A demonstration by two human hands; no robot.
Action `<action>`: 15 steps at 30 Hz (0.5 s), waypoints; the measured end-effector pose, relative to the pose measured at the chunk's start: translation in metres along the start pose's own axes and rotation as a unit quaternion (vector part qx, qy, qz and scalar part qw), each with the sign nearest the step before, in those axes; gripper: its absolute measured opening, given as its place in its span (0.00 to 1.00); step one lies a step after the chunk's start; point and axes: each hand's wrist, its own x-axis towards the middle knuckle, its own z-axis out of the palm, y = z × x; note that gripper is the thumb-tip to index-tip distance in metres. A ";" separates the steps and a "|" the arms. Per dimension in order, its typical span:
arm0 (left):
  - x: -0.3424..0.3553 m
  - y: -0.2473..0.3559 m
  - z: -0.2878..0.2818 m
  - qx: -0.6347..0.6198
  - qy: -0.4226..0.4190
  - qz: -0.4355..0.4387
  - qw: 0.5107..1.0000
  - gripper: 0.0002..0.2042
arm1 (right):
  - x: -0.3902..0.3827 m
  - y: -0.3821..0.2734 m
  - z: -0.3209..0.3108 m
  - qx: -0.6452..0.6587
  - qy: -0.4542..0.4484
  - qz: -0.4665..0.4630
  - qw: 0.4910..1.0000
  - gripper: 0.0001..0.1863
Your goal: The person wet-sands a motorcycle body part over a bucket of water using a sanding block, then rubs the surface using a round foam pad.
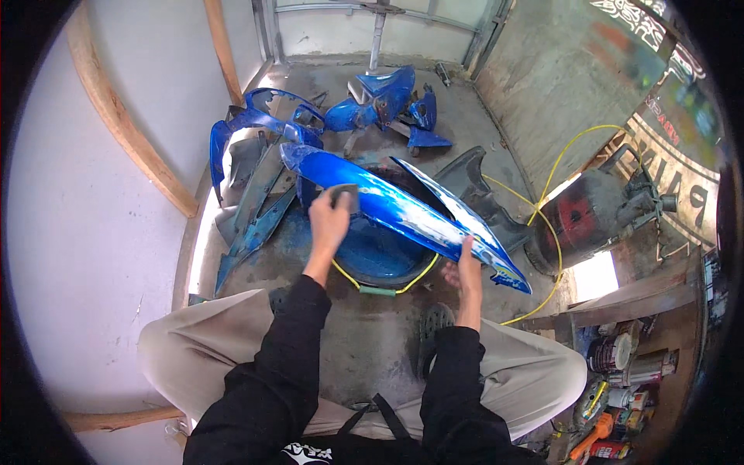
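A long, pointed blue and white motorcycle fairing panel lies slantwise across a dark bucket, its paint dulled and whitish in patches. My left hand is closed around a dark grey sanding pad against the panel's upper left part. Toward the panel's right end, my right hand grips the near edge, thumb on top and other fingers beneath, partly hidden. A second narrow white and blue strip runs along the panel's far side; whether it is joined cannot be made out. Bluish liquid seems to coat the bucket's inside.
More blue fairing parts lie on the concrete floor beyond, with dark panels at left. A grey part sits right of the bucket. Further right are a dark red tank, a yellow hose and shelved cans.
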 end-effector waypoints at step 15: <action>0.027 -0.054 -0.008 -0.303 0.044 -0.262 0.915 0.19 | 0.010 -0.246 0.076 -0.358 -0.312 -0.183 0.861 0.41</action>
